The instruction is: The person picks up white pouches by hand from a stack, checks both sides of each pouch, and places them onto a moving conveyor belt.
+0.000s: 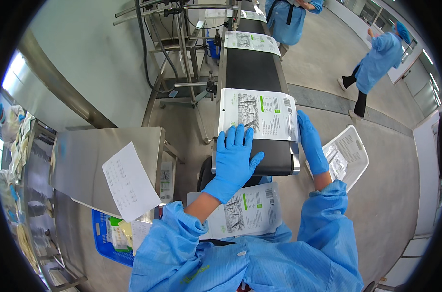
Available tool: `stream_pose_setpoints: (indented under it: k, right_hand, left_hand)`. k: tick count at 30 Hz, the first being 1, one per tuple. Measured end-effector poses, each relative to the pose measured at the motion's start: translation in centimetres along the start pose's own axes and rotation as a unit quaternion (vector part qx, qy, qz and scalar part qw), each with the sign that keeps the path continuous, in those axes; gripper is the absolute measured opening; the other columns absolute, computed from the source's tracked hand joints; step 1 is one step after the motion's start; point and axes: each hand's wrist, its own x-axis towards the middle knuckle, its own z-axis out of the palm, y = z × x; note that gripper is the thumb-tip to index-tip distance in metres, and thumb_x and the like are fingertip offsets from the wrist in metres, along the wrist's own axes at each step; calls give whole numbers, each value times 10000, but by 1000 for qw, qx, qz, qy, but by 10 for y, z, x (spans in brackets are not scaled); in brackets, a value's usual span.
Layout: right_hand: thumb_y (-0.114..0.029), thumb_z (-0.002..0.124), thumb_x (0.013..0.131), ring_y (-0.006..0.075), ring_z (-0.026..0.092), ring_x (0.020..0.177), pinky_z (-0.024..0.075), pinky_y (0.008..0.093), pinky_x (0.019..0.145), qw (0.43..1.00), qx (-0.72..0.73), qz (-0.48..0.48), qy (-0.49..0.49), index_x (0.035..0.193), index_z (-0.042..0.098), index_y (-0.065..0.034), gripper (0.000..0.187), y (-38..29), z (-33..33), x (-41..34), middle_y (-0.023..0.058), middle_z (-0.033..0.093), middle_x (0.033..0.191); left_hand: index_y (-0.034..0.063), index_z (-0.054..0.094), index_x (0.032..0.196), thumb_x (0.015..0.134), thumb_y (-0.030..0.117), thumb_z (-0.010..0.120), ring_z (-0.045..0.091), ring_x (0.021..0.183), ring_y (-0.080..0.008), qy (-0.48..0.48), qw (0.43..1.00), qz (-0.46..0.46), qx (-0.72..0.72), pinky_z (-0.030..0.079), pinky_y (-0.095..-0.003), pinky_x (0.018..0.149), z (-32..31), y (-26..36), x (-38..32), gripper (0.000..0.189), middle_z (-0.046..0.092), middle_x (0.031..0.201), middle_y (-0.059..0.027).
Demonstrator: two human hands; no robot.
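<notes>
A printed white flat pouch lies at the near end of the black conveyor belt. My left hand, in a blue glove, is spread over the belt end with its fingertips on the pouch's near edge. At the pouch's right edge is my right hand, gloved too, its fingers extended together alongside the conveyor frame. Its thumb is hidden, so I cannot tell whether it grips the edge. Below the belt end, similar printed pouches rest on my lap, partly covered by my left wrist.
Another pouch lies farther up the belt. A steel table with a printed sheet stands left, above a blue basket. A white basket holding pouches sits right. Two people in blue gowns are beyond.
</notes>
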Motion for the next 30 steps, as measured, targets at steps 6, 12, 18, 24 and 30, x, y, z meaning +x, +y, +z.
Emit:
stream_pose_setpoints:
  k: [6,12,18,24,30]
  right_hand:
    - [-431,387,1074,231,558,1250,405,336,1084,997,75,11,-21,1460,446,-23,565,3,-2,18,133,550,1412]
    - [-398,459,1055,197,618,1120,454,373,1004,992,-11,-38,117,1396,532,-51,491,35,-38,-51,119,632,1277]
    - [-295,745,886,204,627,1038,505,347,897,951,-304,46,8,1294,585,10,534,147,-25,-224,125,662,1133]
    - [-173,805,791,291,662,860,526,361,745,797,-560,-210,79,1286,630,-76,535,82,16,-252,143,678,1042]
    - [-82,766,819,165,659,743,519,293,666,924,-328,-187,-67,1121,712,-13,314,15,-12,-253,98,718,939]
  left_hand:
    - [75,378,1515,948,437,560,351,1404,-396,31,998,8,-45,228,-546,1167,-29,1,-13,696,373,1525,-214]
    - [40,476,1451,928,214,587,424,1345,-390,94,984,-83,-128,290,-486,1144,-79,-36,-101,562,465,1468,-205]
    - [3,503,1410,957,239,535,457,1294,-386,41,959,-239,-144,324,-478,1110,-43,-50,-221,511,498,1430,-191]
    - [46,527,1407,925,240,562,475,1283,-357,5,971,-190,-145,347,-479,1105,-32,-14,-245,521,509,1420,-159]
    - [96,596,1365,956,294,517,486,1274,-340,-7,987,0,-163,349,-508,1095,-46,2,-216,462,515,1409,-166]
